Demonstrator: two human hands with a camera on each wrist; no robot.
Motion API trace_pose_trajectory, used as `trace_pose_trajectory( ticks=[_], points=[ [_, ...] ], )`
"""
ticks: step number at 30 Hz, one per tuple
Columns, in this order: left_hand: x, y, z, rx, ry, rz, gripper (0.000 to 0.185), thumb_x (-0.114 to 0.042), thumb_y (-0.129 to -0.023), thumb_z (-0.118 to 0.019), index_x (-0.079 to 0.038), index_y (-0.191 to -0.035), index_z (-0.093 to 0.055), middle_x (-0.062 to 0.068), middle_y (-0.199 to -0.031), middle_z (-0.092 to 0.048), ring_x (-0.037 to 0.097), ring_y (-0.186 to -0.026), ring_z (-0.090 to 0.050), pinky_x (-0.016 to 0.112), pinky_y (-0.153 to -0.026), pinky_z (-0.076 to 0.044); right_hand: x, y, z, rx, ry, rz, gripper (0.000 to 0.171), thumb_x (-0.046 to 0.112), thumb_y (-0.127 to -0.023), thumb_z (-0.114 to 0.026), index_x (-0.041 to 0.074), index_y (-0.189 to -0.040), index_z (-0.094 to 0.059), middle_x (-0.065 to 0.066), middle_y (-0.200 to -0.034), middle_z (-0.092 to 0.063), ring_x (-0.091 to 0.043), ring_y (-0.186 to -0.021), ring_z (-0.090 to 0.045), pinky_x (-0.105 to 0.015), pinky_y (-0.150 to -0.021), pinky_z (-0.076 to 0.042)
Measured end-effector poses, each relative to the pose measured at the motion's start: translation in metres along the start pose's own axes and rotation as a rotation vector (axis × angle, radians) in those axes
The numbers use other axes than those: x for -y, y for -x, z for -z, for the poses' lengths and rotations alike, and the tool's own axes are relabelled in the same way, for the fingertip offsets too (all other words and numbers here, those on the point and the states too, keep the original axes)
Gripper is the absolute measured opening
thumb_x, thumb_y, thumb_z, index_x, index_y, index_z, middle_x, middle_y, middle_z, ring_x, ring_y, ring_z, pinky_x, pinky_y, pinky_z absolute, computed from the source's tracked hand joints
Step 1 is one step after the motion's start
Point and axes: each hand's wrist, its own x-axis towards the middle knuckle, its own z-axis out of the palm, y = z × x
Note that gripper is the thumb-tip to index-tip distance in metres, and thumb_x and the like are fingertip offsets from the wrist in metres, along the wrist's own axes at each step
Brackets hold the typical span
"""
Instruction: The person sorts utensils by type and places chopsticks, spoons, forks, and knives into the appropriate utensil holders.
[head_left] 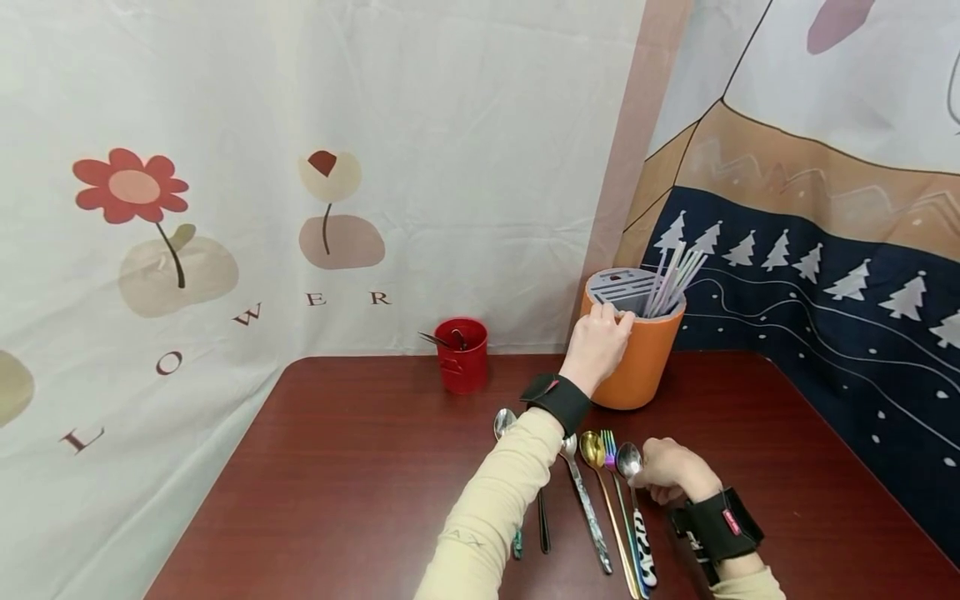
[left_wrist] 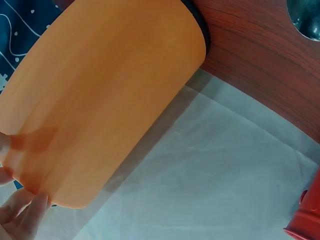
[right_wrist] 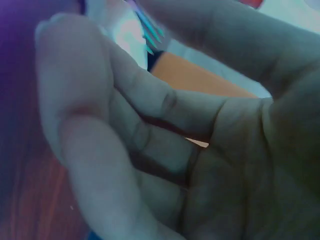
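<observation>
Left hand (head_left: 596,342) grips the rim of the orange holder (head_left: 641,358) at the bench's rear; right hand (head_left: 670,469), fingers curled, pinches the patterned spoon (head_left: 639,508); careless lifting could scatter adjacent cutlery.

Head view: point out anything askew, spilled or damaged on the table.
Nothing stands out. The orange holder stands upright with straws leaning inside it, the left hand on its rim. The red cup is upright. The cutlery lies in a rough row by the right hand; no spills show.
</observation>
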Motion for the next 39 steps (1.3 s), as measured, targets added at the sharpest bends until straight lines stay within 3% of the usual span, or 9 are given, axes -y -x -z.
trace_pose_trajectory(
  ticks=[7, 11, 16, 21, 31, 35, 39],
  points=[
    [0.011, 0.001, -0.005, 0.083, 0.057, 0.002, 0.024, -0.041, -0.095, -0.052, -0.024, -0.111, -0.059, -0.004, -0.101, -0.061, 0.011, -0.094, -0.057, 0.018, -0.067, -0.05, 0.003, -0.01, -0.015, 0.004, -0.05, -0.024, 0.016, 0.011, -0.08, -0.071, 0.002, -0.069, -0.063, -0.008, -0.053, -0.061, -0.014, -0.045, -0.06, -0.028, -0.047, -0.051],
    [0.024, 0.002, -0.008, 0.113, 0.137, 0.01, 0.028, -0.042, -0.094, -0.054, -0.024, -0.114, -0.059, -0.007, -0.112, -0.061, 0.012, -0.111, -0.053, 0.024, -0.084, -0.049, 0.004, -0.014, -0.018, 0.013, -0.055, -0.064, 0.014, 0.008, -0.08, -0.07, 0.001, -0.071, -0.062, -0.008, -0.053, -0.062, -0.013, -0.044, -0.061, -0.027, -0.046, -0.052],
    [0.035, 0.005, -0.013, 0.158, 0.239, 0.009, 0.04, -0.04, -0.093, -0.057, -0.023, -0.129, -0.055, -0.004, -0.132, -0.056, 0.014, -0.131, -0.046, 0.032, -0.101, -0.044, 0.003, -0.013, -0.015, 0.0, -0.06, -0.114, 0.011, 0.005, -0.079, -0.069, 0.0, -0.072, -0.062, -0.009, -0.054, -0.063, -0.013, -0.045, -0.062, -0.028, -0.046, -0.053],
    [0.037, 0.007, -0.016, 0.159, 0.297, -0.004, 0.045, -0.035, -0.093, -0.058, -0.019, -0.135, -0.051, 0.001, -0.137, -0.053, 0.013, -0.126, -0.052, 0.027, -0.099, -0.046, 0.0, -0.013, -0.011, 0.004, -0.108, -0.09, 0.008, 0.002, -0.079, -0.065, -0.002, -0.072, -0.062, -0.011, -0.055, -0.063, -0.015, -0.045, -0.061, -0.029, -0.047, -0.052],
    [0.034, 0.005, -0.015, 0.195, 0.255, 0.0, 0.046, -0.036, -0.094, -0.055, -0.019, -0.137, -0.048, 0.0, -0.138, -0.051, 0.012, -0.125, -0.053, 0.026, -0.096, -0.048, -0.006, -0.009, 0.001, -0.059, -0.067, -0.06, 0.012, 0.012, -0.082, -0.061, 0.003, -0.074, -0.06, -0.007, -0.058, -0.062, -0.015, -0.05, -0.06, -0.027, -0.049, -0.048],
    [0.034, 0.005, -0.015, 0.204, 0.256, -0.004, 0.046, -0.036, -0.095, -0.054, -0.02, -0.138, -0.048, 0.0, -0.137, -0.051, 0.011, -0.124, -0.053, 0.026, -0.096, -0.048, -0.005, -0.003, 0.015, -0.137, -0.034, -0.036, 0.019, 0.018, -0.084, -0.061, 0.006, -0.07, -0.061, -0.005, -0.06, -0.063, -0.016, -0.055, -0.059, -0.028, -0.051, -0.042],
    [0.034, 0.006, -0.016, 0.194, 0.256, -0.01, 0.045, -0.035, -0.094, -0.054, -0.019, -0.137, -0.049, 0.0, -0.135, -0.052, 0.011, -0.121, -0.054, 0.025, -0.094, -0.049, -0.002, 0.006, 0.025, -0.297, -0.046, 0.028, 0.019, 0.021, -0.084, -0.06, 0.01, -0.068, -0.064, 0.0, -0.06, -0.064, -0.014, -0.057, -0.057, -0.028, -0.052, -0.039]
  ],
)
